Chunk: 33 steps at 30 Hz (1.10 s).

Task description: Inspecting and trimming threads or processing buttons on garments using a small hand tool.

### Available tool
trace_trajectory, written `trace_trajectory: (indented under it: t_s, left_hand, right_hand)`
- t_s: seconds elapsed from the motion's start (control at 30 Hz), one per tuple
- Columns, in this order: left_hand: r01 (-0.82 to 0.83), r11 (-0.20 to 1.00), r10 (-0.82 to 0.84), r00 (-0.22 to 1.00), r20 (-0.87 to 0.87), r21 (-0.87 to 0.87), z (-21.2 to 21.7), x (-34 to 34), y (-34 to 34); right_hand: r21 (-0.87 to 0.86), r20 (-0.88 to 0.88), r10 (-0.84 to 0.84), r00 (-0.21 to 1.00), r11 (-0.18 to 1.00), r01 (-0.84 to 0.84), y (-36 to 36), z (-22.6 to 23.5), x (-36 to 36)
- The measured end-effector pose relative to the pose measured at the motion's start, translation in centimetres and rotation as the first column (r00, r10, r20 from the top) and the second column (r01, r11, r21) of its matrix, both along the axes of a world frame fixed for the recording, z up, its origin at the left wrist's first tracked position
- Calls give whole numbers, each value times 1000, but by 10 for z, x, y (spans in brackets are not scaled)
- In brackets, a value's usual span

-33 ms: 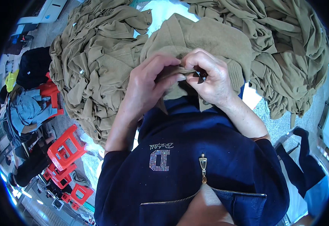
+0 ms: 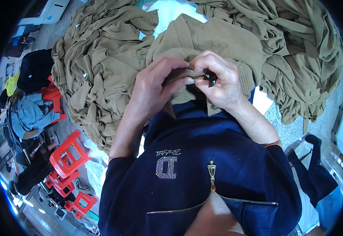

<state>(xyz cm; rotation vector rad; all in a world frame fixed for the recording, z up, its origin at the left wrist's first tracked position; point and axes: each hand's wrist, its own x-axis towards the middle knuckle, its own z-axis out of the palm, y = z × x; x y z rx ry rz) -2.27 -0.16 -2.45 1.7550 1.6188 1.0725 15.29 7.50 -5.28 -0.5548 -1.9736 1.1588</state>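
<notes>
An olive-brown knit garment [image 2: 218,37] with ribbed bands lies over my lap and the work surface. Between the thumb and fingers of my left hand [image 2: 157,84] a folded edge of it is pinched. My right hand [image 2: 218,78] is closed on the same edge, its fingertips almost meeting the left ones. Inside the right palm sits a small dark pointed object [image 2: 209,80] with shiny glints; its kind is not clear. A loose corner of the knit hangs below each hand.
A heap of similar olive-brown knits [image 2: 100,74] rises at the left, and another heap [image 2: 293,59] at the right. Red plastic stools [image 2: 70,154] stand on the floor at the left, near dark and grey-blue clothes [image 2: 32,114]. Another person's dark-clothed legs [image 2: 315,169] show at the lower right.
</notes>
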Motion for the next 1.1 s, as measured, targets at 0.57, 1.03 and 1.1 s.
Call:
trace_trajectory:
  t_s: [0.57, 1.03, 1.1]
  left_hand:
    - [0, 940, 173, 861, -478, 341, -12, -6, 16]
    - [51, 907, 225, 780, 584, -418, 41, -57, -40]
    - [92, 919, 234, 653, 720, -382, 49, -28, -24]
  right_hand:
    - [205, 459, -198, 866, 972, 113, 2, 21, 19]
    - [547, -30, -314, 949, 790, 278, 15, 43, 58]
    - [599, -36, -130, 991, 791, 126, 7, 54, 46]
